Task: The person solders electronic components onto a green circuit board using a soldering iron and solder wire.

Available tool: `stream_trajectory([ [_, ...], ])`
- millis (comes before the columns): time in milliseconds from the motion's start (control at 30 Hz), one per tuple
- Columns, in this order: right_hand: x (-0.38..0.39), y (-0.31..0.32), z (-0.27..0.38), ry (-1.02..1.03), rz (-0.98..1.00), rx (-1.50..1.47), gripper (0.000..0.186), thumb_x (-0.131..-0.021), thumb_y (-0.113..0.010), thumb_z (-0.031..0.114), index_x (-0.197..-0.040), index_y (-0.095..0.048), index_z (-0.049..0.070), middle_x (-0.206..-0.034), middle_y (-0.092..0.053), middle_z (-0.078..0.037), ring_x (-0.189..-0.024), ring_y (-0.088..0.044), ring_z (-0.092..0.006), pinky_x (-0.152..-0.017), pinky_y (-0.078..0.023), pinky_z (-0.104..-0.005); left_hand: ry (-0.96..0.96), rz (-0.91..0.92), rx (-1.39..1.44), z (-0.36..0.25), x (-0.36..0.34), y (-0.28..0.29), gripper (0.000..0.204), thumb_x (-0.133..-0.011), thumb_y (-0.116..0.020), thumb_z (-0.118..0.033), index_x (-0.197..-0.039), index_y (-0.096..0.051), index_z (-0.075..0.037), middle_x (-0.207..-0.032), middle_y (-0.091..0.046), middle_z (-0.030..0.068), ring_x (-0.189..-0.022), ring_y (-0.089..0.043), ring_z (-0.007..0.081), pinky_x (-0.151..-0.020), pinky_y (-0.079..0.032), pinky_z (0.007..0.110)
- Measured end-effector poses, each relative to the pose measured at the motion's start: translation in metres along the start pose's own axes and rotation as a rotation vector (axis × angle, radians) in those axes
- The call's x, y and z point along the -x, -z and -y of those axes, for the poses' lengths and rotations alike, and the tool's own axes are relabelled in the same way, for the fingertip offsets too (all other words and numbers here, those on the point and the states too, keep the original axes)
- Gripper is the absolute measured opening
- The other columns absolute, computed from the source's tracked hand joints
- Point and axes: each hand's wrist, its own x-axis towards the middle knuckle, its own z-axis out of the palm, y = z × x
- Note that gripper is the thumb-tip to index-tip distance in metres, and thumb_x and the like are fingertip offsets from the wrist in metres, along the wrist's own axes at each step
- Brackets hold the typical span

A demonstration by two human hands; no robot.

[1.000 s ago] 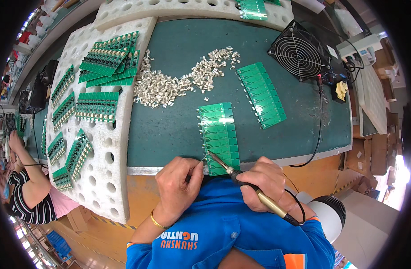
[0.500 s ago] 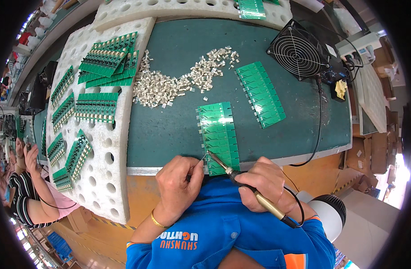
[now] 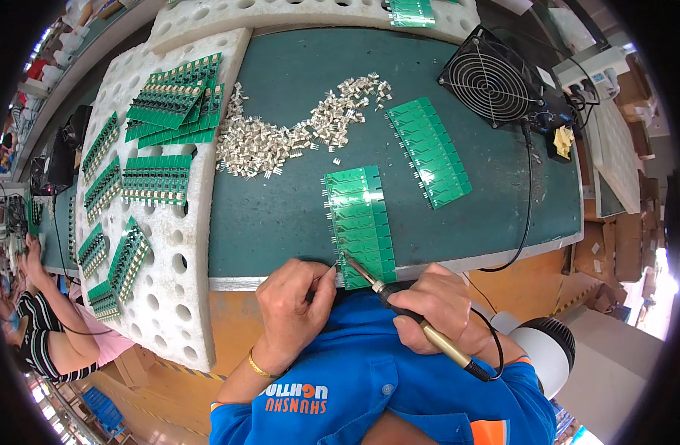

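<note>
A green circuit board panel (image 3: 357, 211) lies at the table's front edge, with pins along its left side. My right hand (image 3: 434, 305) is wrapped round a soldering iron (image 3: 429, 330) with a gold-coloured handle. Its tip rests at the panel's lower left part. Close by, my left hand (image 3: 295, 297) is closed in a pinch, with a thin solder wire (image 3: 338, 262) running from the fingertips toward the iron's tip. Whether tip and wire touch is too small to tell. To the right lies a second green panel (image 3: 430, 152).
Loose white connectors (image 3: 262, 148) form a heap behind the panels. On the left, a white foam board (image 3: 162, 259) with holes bears several populated circuit boards (image 3: 156, 180). A black fan (image 3: 490, 80) stands at the back right, its cable (image 3: 531, 200) curving forward. A co-worker's arm (image 3: 73, 326) shows far left.
The picture has shifted slightly. My hands, the iron and the panel keep nearly the same places relative to each other. At far left the co-worker's hands have moved farther in over their table.
</note>
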Motion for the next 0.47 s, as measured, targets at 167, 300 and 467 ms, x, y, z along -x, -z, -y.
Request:
stream_trajectory([
  [167,0.0011,0.0003,0.0014,-0.003,0.003,-0.001,0.026,-0.075,-0.076,0.013,-0.096,-0.067,0.001,-0.063,-0.060,-0.007,-0.050,-0.056,-0.0212,-0.050,-0.039,-0.0329,-0.006,0.008,-0.007,-0.0009,-0.0010,0.0004,0.010,-0.080,-0.074,0.000,-0.075,-0.065,-0.001,-0.063,-0.058,0.0076,-0.051,-0.053,0.0145,-0.047,-0.040,0.027],
  [300,0.0008,0.0004,0.0016,0.001,0.009,0.003,0.026,-0.075,-0.076,0.014,-0.097,-0.067,0.001,-0.063,-0.060,-0.007,-0.050,-0.056,-0.0210,-0.051,-0.039,-0.0330,0.004,-0.002,0.006,-0.0003,-0.0004,-0.0009,0.010,-0.080,-0.073,0.000,-0.075,-0.065,-0.001,-0.063,-0.058,0.0075,-0.051,-0.053,0.0144,-0.047,-0.040,0.028],
  [467,0.0019,-0.0007,0.0004,0.003,0.005,0.015,0.027,-0.076,-0.075,0.015,-0.098,-0.066,0.001,-0.063,-0.060,-0.007,-0.050,-0.056,-0.0209,-0.051,-0.040,-0.0331,0.011,-0.003,-0.002,-0.0005,-0.0006,-0.0006,0.010,-0.081,-0.073,0.000,-0.075,-0.065,-0.001,-0.063,-0.058,0.0075,-0.051,-0.053,0.0146,-0.047,-0.040,0.028],
])
